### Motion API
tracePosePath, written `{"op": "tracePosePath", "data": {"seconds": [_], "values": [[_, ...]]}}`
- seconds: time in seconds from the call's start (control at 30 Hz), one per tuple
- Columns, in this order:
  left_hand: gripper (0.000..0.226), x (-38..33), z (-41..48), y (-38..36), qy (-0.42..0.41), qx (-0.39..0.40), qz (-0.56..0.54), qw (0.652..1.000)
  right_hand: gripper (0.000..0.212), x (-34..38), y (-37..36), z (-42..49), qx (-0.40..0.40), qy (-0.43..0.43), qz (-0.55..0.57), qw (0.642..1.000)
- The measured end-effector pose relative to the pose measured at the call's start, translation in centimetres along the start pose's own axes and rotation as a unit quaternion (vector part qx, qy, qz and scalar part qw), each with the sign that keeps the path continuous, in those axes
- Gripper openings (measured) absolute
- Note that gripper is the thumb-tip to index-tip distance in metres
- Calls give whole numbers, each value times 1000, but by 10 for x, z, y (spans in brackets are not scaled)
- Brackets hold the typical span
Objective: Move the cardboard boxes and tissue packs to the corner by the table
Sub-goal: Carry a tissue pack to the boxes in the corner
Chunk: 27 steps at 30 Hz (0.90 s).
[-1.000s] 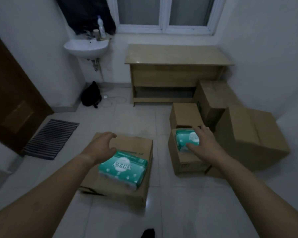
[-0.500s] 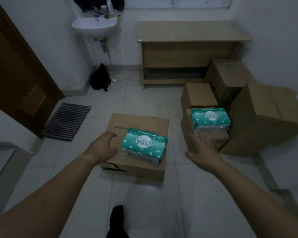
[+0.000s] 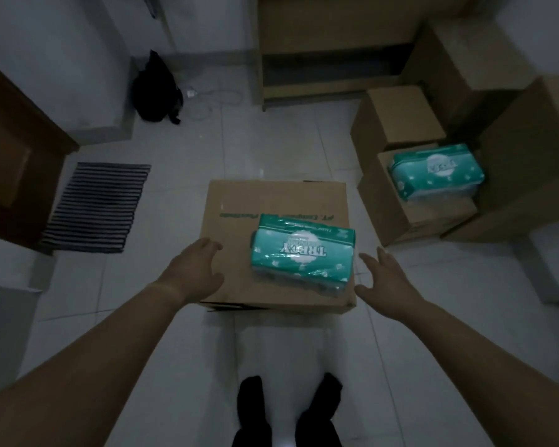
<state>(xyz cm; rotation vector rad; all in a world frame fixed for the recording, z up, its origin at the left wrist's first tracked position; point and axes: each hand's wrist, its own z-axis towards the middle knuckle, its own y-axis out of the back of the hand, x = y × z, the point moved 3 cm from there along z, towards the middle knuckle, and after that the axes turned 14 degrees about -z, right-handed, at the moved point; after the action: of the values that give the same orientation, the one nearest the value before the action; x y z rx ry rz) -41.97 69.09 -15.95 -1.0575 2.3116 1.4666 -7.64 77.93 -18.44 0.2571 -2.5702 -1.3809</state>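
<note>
My left hand [image 3: 194, 269] is over the near left part of the top of a cardboard box [image 3: 271, 201] on the floor in front of me. Its fingers are loosely spread and grip nothing, and I cannot tell whether the palm touches the cardboard. My right hand [image 3: 386, 279] is open too, fingers spread, just beside the box's near right corner and holding nothing. Between my hands, a green tissue pack [image 3: 304, 253] lies flat on the near right part of the box top. Farther right, a second tissue pack [image 3: 436, 171] rests on a smaller box [image 3: 410, 217], which stands against a tall box [image 3: 530, 156] at the right edge. Just beyond the smaller box stands another closed box [image 3: 397, 117], and a dusty box [image 3: 471, 50] sits in the far right corner beside the wooden bench [image 3: 329, 27]. To the far left of the bench, a black bag [image 3: 157, 91] leans at the wall with a white cable [image 3: 213, 98] beside it. A striped mat [image 3: 97, 204] lies on the floor at left, in front of a brown door [image 3: 10, 162]. My dark-clad feet [image 3: 288, 411] stand on the pale tiles nearest me.
</note>
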Motion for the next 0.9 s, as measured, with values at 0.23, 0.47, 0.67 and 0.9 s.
{"op": "tracePosePath", "data": {"seconds": [0.23, 0.47, 0.67, 0.9], "values": [[73, 26, 103, -68, -6, 47, 10, 999, 82, -25, -73, 101, 14, -48, 4, 999], [68, 33, 157, -124, 27, 70, -95, 993, 84, -39, -135, 152, 43, -126, 158, 978], [61, -1, 160, -138, -14, 91, -182, 979, 54, -25, -143, 155, 30, -149, 250, 956], [85, 54, 202, -169, 32, 125, -290, 948, 47, -24, -153, 163, 39, -132, 344, 929]]}}
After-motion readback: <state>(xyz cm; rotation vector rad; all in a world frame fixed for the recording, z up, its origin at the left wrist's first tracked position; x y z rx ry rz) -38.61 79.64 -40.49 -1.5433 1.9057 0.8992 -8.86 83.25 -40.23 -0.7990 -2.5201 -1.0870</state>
